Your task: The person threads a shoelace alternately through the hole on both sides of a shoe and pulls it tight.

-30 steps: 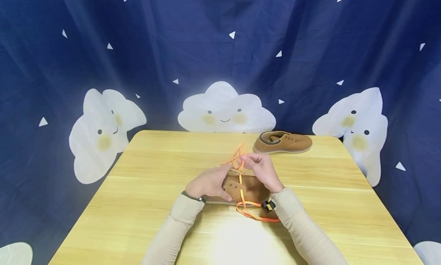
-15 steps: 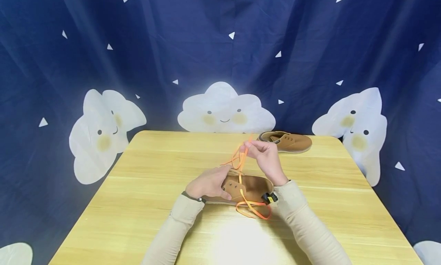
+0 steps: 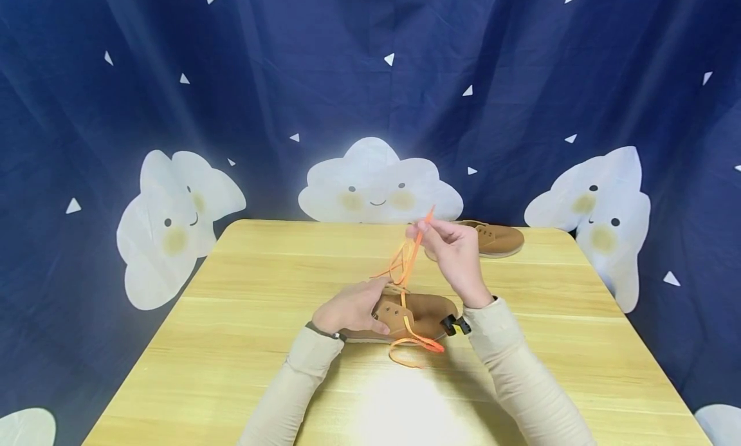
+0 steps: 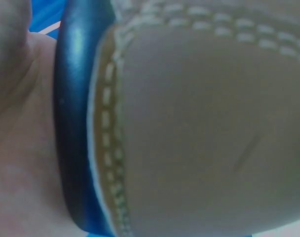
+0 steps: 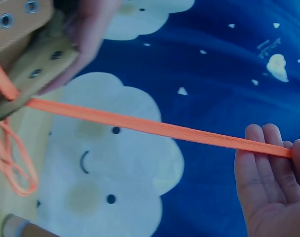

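Note:
A brown shoe lies on the table with its toe to the right. My left hand grips its ankle part, thumb on the near side, other fingers mostly hidden. In the left wrist view the stitched back of the shoe fills most of the frame. My right hand pinches an orange shoelace between thumb and index finger. That length runs taut from a far-side eyelet up to the fingers, its tip sticking out above them. The lace's other end curls beside the shoe's near side.
A second brown shoe stands at the back right of the wooden table, partly behind my right hand. Behind the table hangs a dark blue curtain with white clouds. Loose loops of lace hang by the far side of the held shoe.
My right hand has risen up and away from the shoe, drawing the orange shoelace longer through the far side. The near-side loop has shrunk. My left hand stays on the shoe.

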The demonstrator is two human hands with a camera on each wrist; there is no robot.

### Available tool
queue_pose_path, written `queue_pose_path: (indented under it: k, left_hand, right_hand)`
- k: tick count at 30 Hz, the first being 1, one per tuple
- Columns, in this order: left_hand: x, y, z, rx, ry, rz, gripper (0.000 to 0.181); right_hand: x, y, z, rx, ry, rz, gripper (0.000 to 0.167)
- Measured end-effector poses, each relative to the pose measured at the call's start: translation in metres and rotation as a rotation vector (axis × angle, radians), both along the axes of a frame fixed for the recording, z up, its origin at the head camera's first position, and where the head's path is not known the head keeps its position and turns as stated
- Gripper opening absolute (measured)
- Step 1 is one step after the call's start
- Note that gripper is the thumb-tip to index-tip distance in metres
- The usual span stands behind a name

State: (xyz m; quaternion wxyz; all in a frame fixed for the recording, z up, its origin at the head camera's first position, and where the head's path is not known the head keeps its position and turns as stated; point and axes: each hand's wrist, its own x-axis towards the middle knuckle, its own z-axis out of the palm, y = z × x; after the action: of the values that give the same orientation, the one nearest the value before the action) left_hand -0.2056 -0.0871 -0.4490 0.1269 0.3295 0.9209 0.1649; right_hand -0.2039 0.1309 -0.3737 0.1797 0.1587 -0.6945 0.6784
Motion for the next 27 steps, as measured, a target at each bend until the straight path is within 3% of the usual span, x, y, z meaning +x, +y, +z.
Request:
queue_pose_path:
  k: [7, 13, 21, 27]
  left_hand:
    - [-0.001, 0.0, 0.0, -0.004, 0.003, -0.007, 0.105]
    - [-0.001, 0.001, 0.0, -0.012, -0.016, 0.001, 0.105]
    - [-0.001, 0.0, 0.0, 0.0, -0.022, 0.028, 0.108]
    - [-0.001, 0.0, 0.0, 0.008, -0.018, 0.025, 0.112]
  right_hand:
    - [0.013, 0.001, 0.02, -0.005, 0.168, -0.014, 0.017]
    - [0.023, 0.004, 0.026, -0.089, 0.226, -0.019, 0.015]
    - [0.029, 0.008, 0.019, -0.149, 0.186, -0.015, 0.016]
    - [0.029, 0.016, 0.006, -0.331, 0.126, 0.09, 0.007]
